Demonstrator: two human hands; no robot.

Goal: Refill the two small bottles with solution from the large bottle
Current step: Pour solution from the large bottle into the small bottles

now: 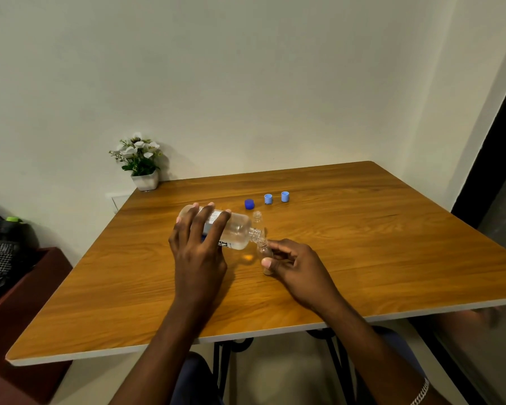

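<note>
My left hand grips the large clear bottle, tipped on its side with its open neck pointing right and down. The neck meets the mouth of a small clear bottle, which my right hand pinches between thumb and fingers just above the table. A second small clear bottle stands upright and uncapped right behind the large bottle's neck. Clear liquid lies in the large bottle's lower side.
A dark blue cap and two light blue caps lie in a row behind the bottles on the wooden table. A potted white flower stands at the far left corner. A dark bench with clothes is at left.
</note>
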